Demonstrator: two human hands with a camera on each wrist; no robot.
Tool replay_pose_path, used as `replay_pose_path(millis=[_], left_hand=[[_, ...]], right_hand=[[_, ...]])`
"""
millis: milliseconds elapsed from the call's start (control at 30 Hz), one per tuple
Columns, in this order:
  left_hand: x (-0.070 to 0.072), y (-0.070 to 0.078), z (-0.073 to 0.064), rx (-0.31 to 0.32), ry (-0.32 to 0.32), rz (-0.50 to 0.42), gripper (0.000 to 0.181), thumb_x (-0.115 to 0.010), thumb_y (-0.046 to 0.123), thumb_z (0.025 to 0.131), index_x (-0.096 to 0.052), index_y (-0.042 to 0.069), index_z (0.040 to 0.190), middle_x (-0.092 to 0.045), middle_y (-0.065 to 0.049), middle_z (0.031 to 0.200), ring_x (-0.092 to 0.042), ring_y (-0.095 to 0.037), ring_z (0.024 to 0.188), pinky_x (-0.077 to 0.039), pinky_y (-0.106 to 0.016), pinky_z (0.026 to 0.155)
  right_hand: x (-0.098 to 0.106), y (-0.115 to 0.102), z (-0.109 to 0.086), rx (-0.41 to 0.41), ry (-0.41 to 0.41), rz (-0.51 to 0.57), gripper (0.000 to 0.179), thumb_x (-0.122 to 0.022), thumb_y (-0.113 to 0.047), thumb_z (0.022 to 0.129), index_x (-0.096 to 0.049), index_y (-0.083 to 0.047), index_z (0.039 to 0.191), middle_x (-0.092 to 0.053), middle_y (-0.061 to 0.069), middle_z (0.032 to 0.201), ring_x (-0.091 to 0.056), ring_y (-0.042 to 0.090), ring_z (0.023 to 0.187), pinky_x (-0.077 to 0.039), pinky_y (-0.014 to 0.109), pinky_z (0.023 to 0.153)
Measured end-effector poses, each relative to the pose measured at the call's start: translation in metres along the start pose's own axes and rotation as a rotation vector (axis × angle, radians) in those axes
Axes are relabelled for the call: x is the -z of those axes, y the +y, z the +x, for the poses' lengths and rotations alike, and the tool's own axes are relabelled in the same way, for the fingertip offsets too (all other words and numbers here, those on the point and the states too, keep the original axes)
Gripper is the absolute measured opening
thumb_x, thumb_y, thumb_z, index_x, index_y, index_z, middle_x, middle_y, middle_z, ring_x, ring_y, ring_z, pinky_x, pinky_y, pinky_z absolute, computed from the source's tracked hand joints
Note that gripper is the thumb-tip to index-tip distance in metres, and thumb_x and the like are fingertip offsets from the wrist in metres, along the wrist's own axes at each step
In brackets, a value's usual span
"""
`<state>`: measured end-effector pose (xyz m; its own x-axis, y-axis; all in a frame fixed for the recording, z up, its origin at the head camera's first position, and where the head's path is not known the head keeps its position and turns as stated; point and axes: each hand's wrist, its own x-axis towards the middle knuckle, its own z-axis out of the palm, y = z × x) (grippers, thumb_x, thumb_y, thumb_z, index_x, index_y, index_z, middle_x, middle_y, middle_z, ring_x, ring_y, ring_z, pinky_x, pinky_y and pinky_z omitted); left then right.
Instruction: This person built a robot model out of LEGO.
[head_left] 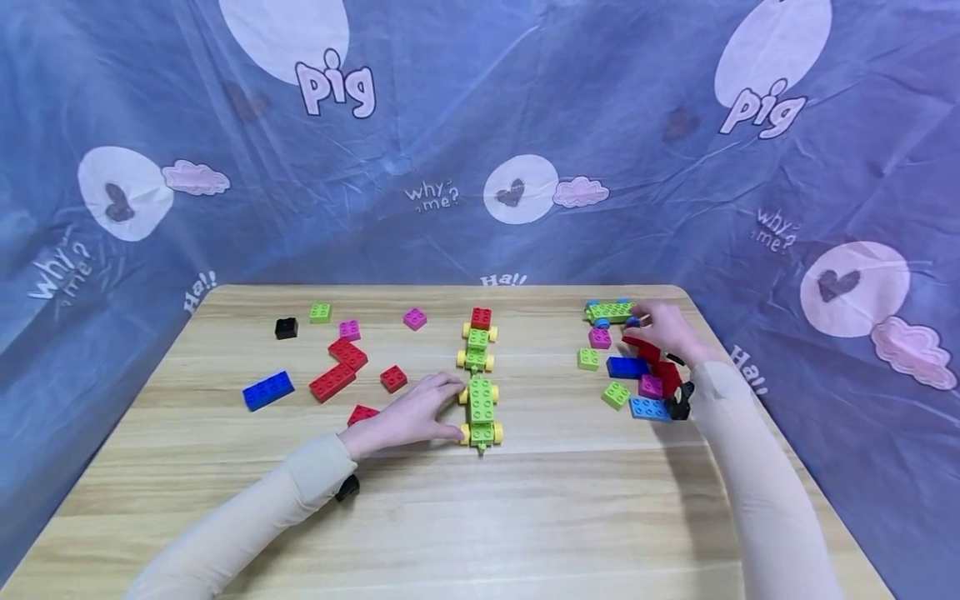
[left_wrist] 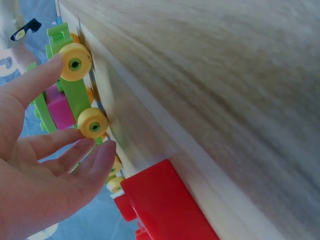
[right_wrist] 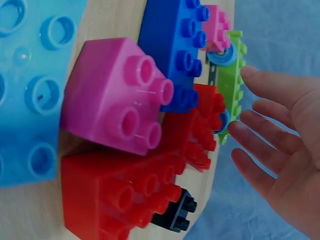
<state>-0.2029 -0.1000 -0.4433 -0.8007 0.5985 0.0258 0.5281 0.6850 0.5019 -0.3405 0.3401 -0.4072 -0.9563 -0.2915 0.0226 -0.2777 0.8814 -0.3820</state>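
Observation:
My left hand (head_left: 412, 408) holds a green toy car (head_left: 482, 402) from its left side, thumb and fingers at its yellow wheels (left_wrist: 75, 62). In the left wrist view a magenta brick (left_wrist: 60, 107) shows between the car's green parts. A second green car (head_left: 477, 348) with yellow wheels stands just behind it, with a red brick (head_left: 482, 317) at its far end. At the back right, my right hand (head_left: 667, 329) reaches over the bricks, fingers loosely extended beside a green car base (right_wrist: 231, 85) with blue wheels. No brick shows in its grasp.
Around the right hand lie red bricks (right_wrist: 110, 185), a dark blue brick (head_left: 627, 367), a light blue brick (head_left: 648, 407) and magenta and green ones. Loose on the left are a blue brick (head_left: 267, 390), a black brick (head_left: 286, 327) and several red ones. A printed curtain (head_left: 450, 233) borders the table.

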Motion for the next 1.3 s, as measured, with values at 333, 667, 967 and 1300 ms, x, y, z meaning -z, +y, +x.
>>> replay_pose_path(millis=[333,667,967,1300], left_hand=[[0.0003,0.0007,-0.001,-0.001,0.006,0.0,0.081,-0.081,0.035,0.08,-0.048,-0.006,0.141,-0.05,-0.021,0.146,-0.049,-0.035,0.135,-0.039,-0.05,0.117],[-0.0005,0.0003,-0.0001,-0.009,0.009,0.009,0.081,-0.081,0.036,0.08,-0.048,-0.006,0.141,-0.05,-0.02,0.146,-0.049,-0.035,0.135,-0.038,-0.049,0.117],[-0.0007,0.0023,-0.0016,-0.024,0.02,0.013,0.08,-0.081,0.035,0.079,-0.049,-0.006,0.14,-0.052,-0.021,0.144,-0.05,-0.035,0.133,-0.04,-0.05,0.116],[-0.0006,0.0025,-0.0009,-0.018,0.016,0.014,0.08,-0.082,0.034,0.079,-0.049,-0.006,0.14,-0.052,-0.019,0.144,-0.051,-0.034,0.133,-0.04,-0.049,0.116]], right_hand=[[-0.0063,-0.0028,0.0002,-0.021,-0.045,0.015,0.038,-0.066,-0.013,0.092,-0.062,0.008,0.124,-0.065,0.031,0.12,-0.067,0.043,0.104,-0.057,0.054,0.09],[-0.0057,-0.0011,0.001,-0.028,-0.066,-0.015,0.036,-0.067,-0.007,0.09,-0.062,0.01,0.122,-0.064,0.035,0.119,-0.064,0.042,0.099,-0.06,0.049,0.078],[-0.0093,-0.0006,0.0018,-0.021,-0.089,-0.098,0.033,-0.068,-0.004,0.088,-0.065,0.009,0.118,-0.065,0.033,0.118,-0.062,0.044,0.105,-0.05,0.062,0.097],[-0.0095,-0.0035,0.0017,-0.021,-0.082,-0.12,0.033,-0.069,-0.008,0.089,-0.066,0.007,0.119,-0.067,0.03,0.116,-0.062,0.037,0.094,-0.054,0.057,0.093]])
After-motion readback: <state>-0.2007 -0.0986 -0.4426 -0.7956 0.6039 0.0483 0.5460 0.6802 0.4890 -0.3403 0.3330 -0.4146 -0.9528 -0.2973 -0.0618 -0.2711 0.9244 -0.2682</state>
